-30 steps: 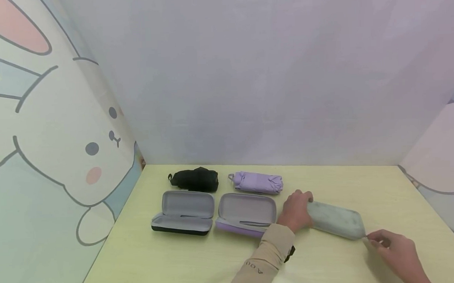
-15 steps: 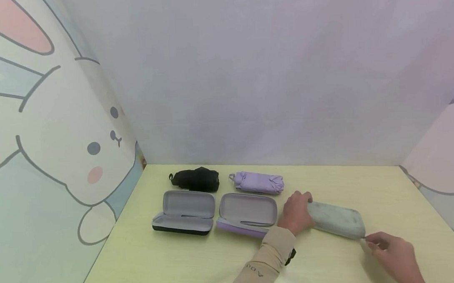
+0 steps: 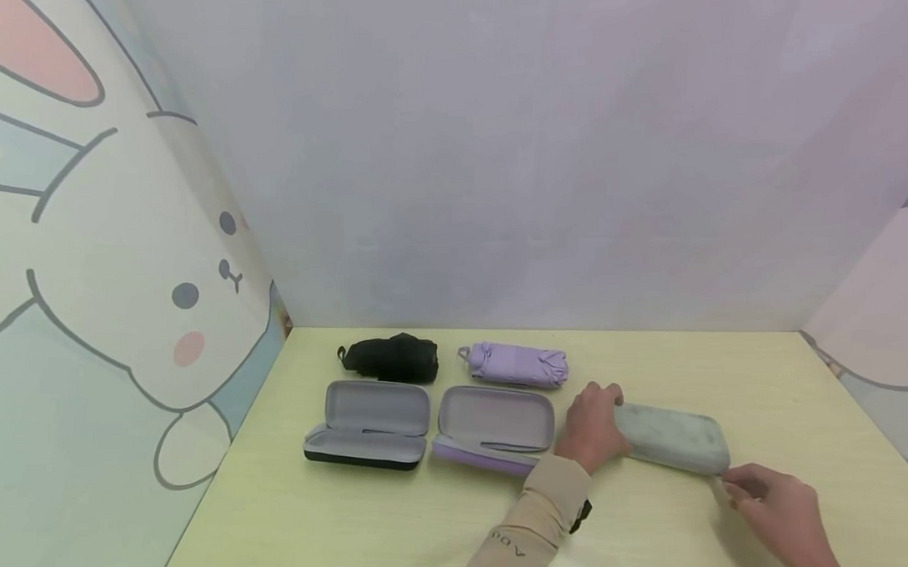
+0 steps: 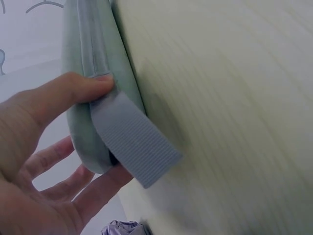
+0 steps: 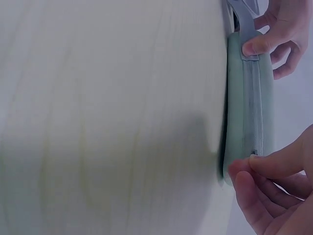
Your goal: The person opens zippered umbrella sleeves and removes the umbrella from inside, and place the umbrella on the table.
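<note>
A pale green zippered hard case (image 3: 673,437) lies closed on the right part of the table. My left hand (image 3: 594,429) grips its left end, and in the left wrist view the thumb presses on the zip band beside a grey ribbed strap (image 4: 139,142). At the case's near right corner, my right hand (image 3: 779,506) pinches the small zipper pull (image 5: 254,155) between thumb and forefinger. The pull is mostly covered by those fingertips. In the right wrist view the zip line runs straight from the pull towards the left thumb.
Left of the green case lie a purple case (image 3: 496,420) and a black case (image 3: 365,424), both open with grey linings. Behind them rest a purple folded umbrella (image 3: 517,365) and a black folded umbrella (image 3: 392,360). A pale wall (image 3: 532,164) stands at the table's back edge.
My right hand has moved slightly left around the corner of the green case, with the zipper pull in its pinch. The left hand keeps its hold on the other end.
</note>
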`<action>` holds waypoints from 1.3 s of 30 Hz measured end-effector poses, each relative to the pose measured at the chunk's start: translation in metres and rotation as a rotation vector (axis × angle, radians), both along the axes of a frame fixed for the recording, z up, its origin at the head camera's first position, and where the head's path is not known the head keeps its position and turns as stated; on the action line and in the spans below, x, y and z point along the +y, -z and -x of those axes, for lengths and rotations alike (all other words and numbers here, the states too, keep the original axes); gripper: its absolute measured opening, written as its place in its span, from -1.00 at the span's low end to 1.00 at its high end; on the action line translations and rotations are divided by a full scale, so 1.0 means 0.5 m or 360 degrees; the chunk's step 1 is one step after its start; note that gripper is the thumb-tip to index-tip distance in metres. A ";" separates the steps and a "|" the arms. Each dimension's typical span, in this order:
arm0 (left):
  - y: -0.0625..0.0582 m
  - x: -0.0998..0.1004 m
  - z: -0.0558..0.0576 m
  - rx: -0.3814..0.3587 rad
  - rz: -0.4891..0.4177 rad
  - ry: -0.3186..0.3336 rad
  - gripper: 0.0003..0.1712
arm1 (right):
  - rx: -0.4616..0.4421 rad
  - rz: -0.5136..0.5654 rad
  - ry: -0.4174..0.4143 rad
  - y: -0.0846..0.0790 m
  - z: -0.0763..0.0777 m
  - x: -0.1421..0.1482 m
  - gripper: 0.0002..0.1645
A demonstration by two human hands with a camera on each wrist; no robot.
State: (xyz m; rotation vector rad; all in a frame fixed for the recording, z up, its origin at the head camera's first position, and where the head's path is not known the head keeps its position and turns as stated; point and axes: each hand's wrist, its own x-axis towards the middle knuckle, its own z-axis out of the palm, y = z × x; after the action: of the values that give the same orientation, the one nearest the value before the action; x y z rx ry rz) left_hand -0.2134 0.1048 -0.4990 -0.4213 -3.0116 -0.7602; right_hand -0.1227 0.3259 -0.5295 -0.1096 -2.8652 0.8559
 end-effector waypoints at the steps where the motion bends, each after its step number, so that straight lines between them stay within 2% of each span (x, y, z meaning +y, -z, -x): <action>1: -0.001 0.000 0.000 -0.0005 -0.0004 -0.0004 -0.34 | -0.0009 0.0003 0.0000 0.000 0.001 -0.002 -0.89; 6: -0.002 -0.002 -0.003 -0.0015 -0.0008 -0.0009 -0.34 | -0.0033 0.0015 0.0009 -0.004 0.003 -0.014 -0.87; 14: 0.001 -0.003 -0.005 -0.0006 -0.0037 -0.0018 -0.32 | 0.0059 0.0035 -0.0018 -0.003 0.004 -0.031 -0.88; 21: 0.005 -0.006 -0.005 0.0013 -0.0064 -0.0013 -0.32 | -0.0019 0.0054 -0.0033 -0.010 0.011 -0.052 -0.89; 26: 0.006 -0.007 -0.005 0.0039 -0.0055 -0.0007 -0.32 | 0.0028 0.0052 -0.0053 -0.008 0.016 -0.066 -0.90; 35: 0.006 -0.005 -0.006 0.0060 -0.0004 -0.0028 -0.33 | 0.0239 0.0083 -0.0092 0.000 0.023 -0.102 -0.85; 39: 0.005 -0.006 -0.006 0.0082 0.0021 -0.0023 -0.33 | 0.0290 0.0087 -0.0113 0.004 0.028 -0.117 -0.83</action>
State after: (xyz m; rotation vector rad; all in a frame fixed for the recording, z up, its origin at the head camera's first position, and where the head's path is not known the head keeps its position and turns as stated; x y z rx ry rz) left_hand -0.2102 0.1017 -0.5016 -0.4128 -2.9701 -0.7172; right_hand -0.1368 0.2674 -0.5313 0.0620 -2.6909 0.9071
